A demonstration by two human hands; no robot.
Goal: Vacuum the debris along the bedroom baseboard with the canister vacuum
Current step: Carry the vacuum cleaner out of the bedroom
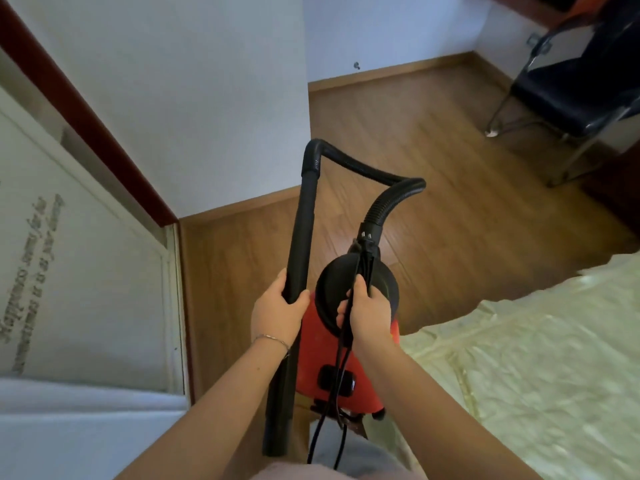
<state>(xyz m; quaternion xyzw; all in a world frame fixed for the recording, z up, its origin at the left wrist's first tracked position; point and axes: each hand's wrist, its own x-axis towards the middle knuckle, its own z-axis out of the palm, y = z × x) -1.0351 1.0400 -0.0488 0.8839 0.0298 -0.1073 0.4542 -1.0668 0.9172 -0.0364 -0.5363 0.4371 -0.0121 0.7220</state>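
1. Canister vacuum point(327, 362): red body with a black round top, low in the middle of the view, at the person's 12 o'clock. Whether it stands on the floor or hangs clear cannot be told.
2. Handle point(367, 261): black, on the vacuum's top.
3. Right hand point(369, 311): on the top, fingers point(360, 285) curled round the handle and pinching the cord against it.
4. Cord point(334, 403): black, running from the right hand down the red body toward 6 o'clock.
5. Hose point(360, 169): black and ribbed. It rises from the top at 12 o'clock, bends left and joins the wand.
6. Wand point(302, 233): black straight tube, at 9 o'clock of the vacuum and just beside it, standing nearly upright.
7. Left hand point(277, 311): fingers point(281, 282) wrapped round the wand at mid-length, thumb on the far side.
8. Bracelet point(272, 338): thin, on the left wrist.
9. Baseboard point(242, 206): wood-coloured strip at the foot of the white wall point(207, 98), at 11 o'clock of the vacuum, then on round the corner toward 1 o'clock.
10. Floor point(450, 188): brown wood boards.
11. Bed point(526, 368): pale glossy cover, at 4 o'clock.
12. Chair point(575, 95): dark seat on a metal frame, at 2 o'clock, well apart from the vacuum.
13. Panel point(79, 271): white, with blurred lettering, at 9 o'clock.
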